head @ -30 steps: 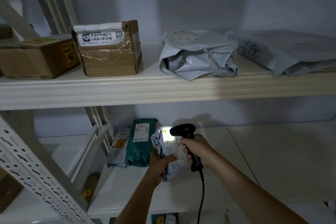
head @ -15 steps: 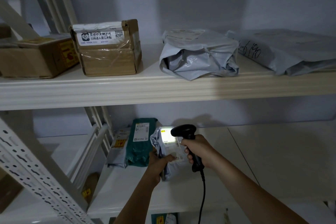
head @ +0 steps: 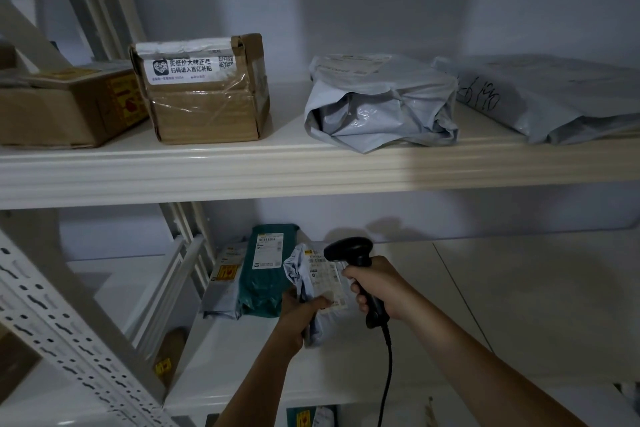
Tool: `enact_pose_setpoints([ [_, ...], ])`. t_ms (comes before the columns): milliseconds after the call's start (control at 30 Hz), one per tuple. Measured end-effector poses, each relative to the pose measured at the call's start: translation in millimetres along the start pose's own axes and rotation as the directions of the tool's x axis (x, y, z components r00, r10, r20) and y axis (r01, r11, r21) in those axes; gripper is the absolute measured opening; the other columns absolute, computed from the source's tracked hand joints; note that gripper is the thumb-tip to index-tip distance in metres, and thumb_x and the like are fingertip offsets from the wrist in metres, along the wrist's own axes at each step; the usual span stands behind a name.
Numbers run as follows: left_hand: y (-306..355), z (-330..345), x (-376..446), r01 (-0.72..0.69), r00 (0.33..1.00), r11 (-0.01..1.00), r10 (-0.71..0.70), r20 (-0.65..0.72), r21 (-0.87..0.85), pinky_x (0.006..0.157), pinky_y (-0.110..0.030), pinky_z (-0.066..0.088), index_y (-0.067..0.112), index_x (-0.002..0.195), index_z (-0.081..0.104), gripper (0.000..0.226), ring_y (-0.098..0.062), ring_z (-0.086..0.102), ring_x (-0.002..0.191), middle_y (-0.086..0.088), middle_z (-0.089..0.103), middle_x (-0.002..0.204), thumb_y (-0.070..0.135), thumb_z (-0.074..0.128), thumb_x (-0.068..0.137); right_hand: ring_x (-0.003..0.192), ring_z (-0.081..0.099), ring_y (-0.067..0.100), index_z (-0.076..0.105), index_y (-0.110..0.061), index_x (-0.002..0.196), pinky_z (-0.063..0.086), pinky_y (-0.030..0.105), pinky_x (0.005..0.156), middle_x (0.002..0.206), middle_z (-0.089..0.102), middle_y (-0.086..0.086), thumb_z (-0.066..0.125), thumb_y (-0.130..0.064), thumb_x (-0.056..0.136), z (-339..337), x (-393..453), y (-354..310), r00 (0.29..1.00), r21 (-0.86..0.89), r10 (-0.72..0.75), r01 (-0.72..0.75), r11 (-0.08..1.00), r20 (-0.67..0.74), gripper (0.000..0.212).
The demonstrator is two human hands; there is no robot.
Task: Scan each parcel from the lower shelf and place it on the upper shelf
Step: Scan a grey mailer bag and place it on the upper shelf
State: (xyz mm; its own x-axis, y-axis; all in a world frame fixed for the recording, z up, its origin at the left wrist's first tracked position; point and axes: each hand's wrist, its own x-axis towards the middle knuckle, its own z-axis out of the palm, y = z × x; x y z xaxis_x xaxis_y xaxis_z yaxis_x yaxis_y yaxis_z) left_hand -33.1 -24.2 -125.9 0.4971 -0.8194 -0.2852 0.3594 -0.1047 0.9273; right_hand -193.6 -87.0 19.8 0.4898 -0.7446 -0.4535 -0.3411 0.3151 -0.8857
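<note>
My left hand grips a crumpled grey poly parcel with a white label, held just above the lower shelf. My right hand holds a black corded barcode scanner, its head right at the parcel's label. Its light is off. A green parcel and a grey parcel with a yellow sticker lie on the lower shelf to the left. The upper shelf carries two cardboard boxes and two grey bags.
A perforated white steel upright slants across the lower left. The scanner's cable hangs down past the lower shelf's front edge. More parcels show on a shelf below. A bare stretch of the upper shelf lies between the taped box and the crumpled grey bag.
The scanner's bright light on the parcel label has gone out. Both hands stay almost where they were.
</note>
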Motion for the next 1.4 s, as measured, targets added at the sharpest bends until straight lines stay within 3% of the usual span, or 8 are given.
enact_pose_setpoints([
  [200, 2, 0, -1, -0.009, 1.000, 0.998, 0.008, 0.006, 0.059, 0.089, -0.053, 0.057, 0.000, 0.112, 0.067, 0.050, -0.035, 0.072, 0.098, -0.021, 0.073, 0.107, -0.004, 0.084, 0.065, 0.041, 0.040, 0.017, 0.057, -0.008, 0.077, 0.037, 0.025, 0.045, 0.060, 0.048, 0.007, 0.059, -0.012, 0.089, 1, -1, 2, 1.000, -0.008, -0.012, 0.012, 1.000, 0.005, 0.012],
  [633, 3, 0, -6, 0.011, 1.000, 1.000, -0.011, -0.023, 0.017, 0.088, -0.050, 0.058, -0.004, 0.114, 0.065, 0.050, -0.035, 0.072, 0.099, -0.020, 0.073, 0.110, -0.014, 0.079, 0.067, 0.042, 0.043, 0.017, 0.064, -0.006, 0.090, 0.039, 0.025, 0.045, 0.063, 0.050, 0.007, 0.062, -0.012, 0.088, -1, 4, 5, 1.000, -0.019, -0.019, 0.019, 1.000, 0.011, 0.007],
  [800, 7, 0, -7, 0.028, 0.999, 1.000, -0.028, -0.034, 0.000, 0.086, -0.047, 0.059, 0.000, 0.116, 0.064, 0.052, -0.032, 0.072, 0.100, -0.018, 0.073, 0.111, -0.010, 0.080, 0.068, 0.045, 0.048, 0.021, 0.063, -0.004, 0.083, 0.043, 0.028, 0.047, 0.063, 0.054, 0.011, 0.062, -0.011, 0.087, -7, 15, 12, 0.997, -0.046, -0.047, 0.045, 0.998, -0.056, 0.008],
  [900, 8, 0, -8, 0.024, 0.999, 1.000, -0.024, -0.031, -0.018, 0.081, -0.037, 0.061, 0.003, 0.115, 0.066, 0.046, -0.029, 0.073, 0.100, -0.014, 0.075, 0.109, -0.009, 0.078, 0.072, 0.053, 0.055, 0.024, 0.062, -0.001, 0.090, 0.049, 0.031, 0.052, 0.070, 0.057, 0.014, 0.061, -0.012, 0.086, -17, 32, 25, 0.994, -0.070, -0.016, 0.008, 0.998, -0.110, 0.011],
  [1100, 7, -1, -10, 0.040, 0.997, 0.999, -0.040, -0.059, -0.011, 0.096, -0.044, 0.055, 0.004, 0.116, 0.066, 0.046, -0.029, 0.072, 0.103, -0.014, 0.075, 0.110, -0.006, 0.078, 0.073, 0.076, 0.059, 0.025, 0.061, -0.002, 0.103, 0.043, 0.029, 0.067, 0.085, 0.059, 0.012, 0.062, -0.017, 0.081, -37, 74, 74, 0.979, -0.281, 0.101, -0.149, 0.948, -0.179, 0.026],
  [1233, 3, -3, -13, 0.051, 0.997, 0.999, -0.052, -0.051, -0.015, 0.095, -0.041, 0.056, 0.005, 0.119, 0.065, 0.047, -0.028, 0.071, 0.104, -0.014, 0.074, 0.113, -0.008, 0.075, 0.075, 0.114, 0.059, 0.029, 0.045, -0.006, 0.141, 0.051, 0.031, 0.088, 0.133, 0.057, 0.016, 0.065, -0.021, 0.090, -42, 89, 111, 0.970, -0.578, 0.124, -0.224, 0.785, -0.209, 0.056],
  [1300, 4, -2, -16, 0.058, 0.997, 0.998, -0.059, -0.047, -0.014, 0.093, -0.039, 0.058, 0.005, 0.121, 0.064, 0.048, -0.028, 0.071, 0.105, -0.014, 0.073, 0.114, -0.009, 0.074, 0.076, 0.121, 0.057, 0.031, 0.040, -0.006, 0.145, 0.050, 0.033, 0.095, 0.137, 0.055, 0.016, 0.059, -0.022, 0.093, -41, 92, 124, 0.963, -0.677, 0.106, -0.250, 0.692, -0.247, 0.058],
  [1400, 4, 0, -18, 0.077, 0.996, 0.997, -0.078, -0.045, -0.028, 0.097, -0.047, 0.054, 0.004, 0.122, 0.063, 0.048, -0.032, 0.070, 0.107, -0.016, 0.072, 0.115, -0.011, 0.072, 0.077, 0.128, 0.053, 0.029, 0.024, -0.008, 0.154, 0.047, 0.035, 0.101, 0.144, 0.049, 0.015, 0.057, -0.030, 0.096, -39, 91, 134, 0.947, -0.690, 0.164, -0.315, 0.651, -0.277, 0.070],
])
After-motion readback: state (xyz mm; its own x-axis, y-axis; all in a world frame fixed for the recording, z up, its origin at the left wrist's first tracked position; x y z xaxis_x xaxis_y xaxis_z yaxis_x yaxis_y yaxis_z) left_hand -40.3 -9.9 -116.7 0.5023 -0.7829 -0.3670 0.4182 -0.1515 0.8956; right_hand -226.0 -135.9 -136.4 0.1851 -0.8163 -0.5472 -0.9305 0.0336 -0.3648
